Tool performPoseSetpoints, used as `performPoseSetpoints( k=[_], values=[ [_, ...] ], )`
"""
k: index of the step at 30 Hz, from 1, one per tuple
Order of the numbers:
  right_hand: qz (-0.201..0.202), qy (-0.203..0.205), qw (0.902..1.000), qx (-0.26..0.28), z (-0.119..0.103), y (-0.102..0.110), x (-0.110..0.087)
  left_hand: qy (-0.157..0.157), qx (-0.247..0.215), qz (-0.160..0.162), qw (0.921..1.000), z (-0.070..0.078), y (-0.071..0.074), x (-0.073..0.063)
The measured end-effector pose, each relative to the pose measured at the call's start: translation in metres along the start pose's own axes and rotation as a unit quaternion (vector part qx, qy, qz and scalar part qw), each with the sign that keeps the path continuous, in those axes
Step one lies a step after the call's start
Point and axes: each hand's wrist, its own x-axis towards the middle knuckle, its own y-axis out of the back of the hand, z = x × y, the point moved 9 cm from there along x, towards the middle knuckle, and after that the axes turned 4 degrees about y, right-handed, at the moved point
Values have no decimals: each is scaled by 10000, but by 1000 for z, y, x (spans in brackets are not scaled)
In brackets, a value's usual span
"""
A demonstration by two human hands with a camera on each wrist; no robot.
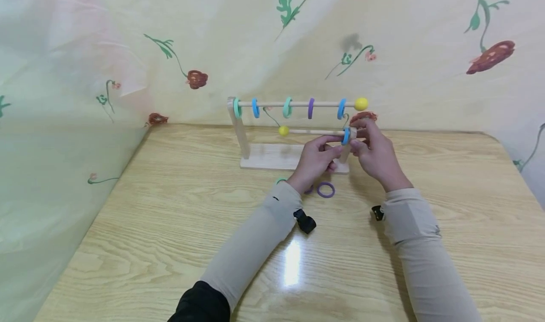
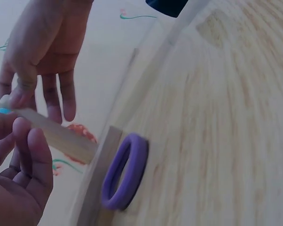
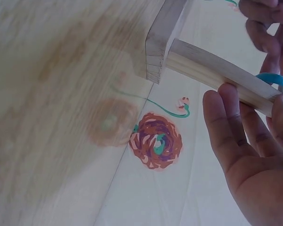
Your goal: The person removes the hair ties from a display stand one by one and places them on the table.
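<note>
A wooden ring rack (image 1: 266,156) has two rods. On its lower rod (image 1: 315,132), a blue ring (image 1: 346,136) sits against the right upright; my left hand (image 1: 312,161) pinches this ring between thumb and fingers. My right hand (image 1: 378,156) grips the top of the right upright (image 3: 212,73), thumb on one side and fingers on the other. In the left wrist view only a bit of the blue ring (image 2: 4,110) shows beside the fingertips. The upper rod (image 1: 272,104) carries several rings in green, blue and purple, with a yellow ball (image 1: 361,104) at its right end.
A purple ring (image 1: 326,190) lies on the wooden table (image 1: 170,227) before the rack. Next to it, another purple ring and a green ring (image 1: 281,180) are partly hidden by my left wrist. Flower-patterned cloth (image 1: 238,43) hangs behind the table.
</note>
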Motion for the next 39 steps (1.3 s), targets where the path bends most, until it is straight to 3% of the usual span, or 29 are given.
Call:
performPoseSetpoints(
  k=[6,15,29,39],
  values=[
    [98,147,9998,41,-2,-2,3,11,-207,304,9993,-2,-3,4],
    [80,166,9998,98,-1,-5,5,-248,-67,632,9977,-4,2,6],
    [2,5,9999,117,1,-1,7,-885,-523,1391,9849,6,41,-10],
    [-59,-34,10000,36,5,1,5,-886,-502,1512,9833,8,58,-17]
  ],
)
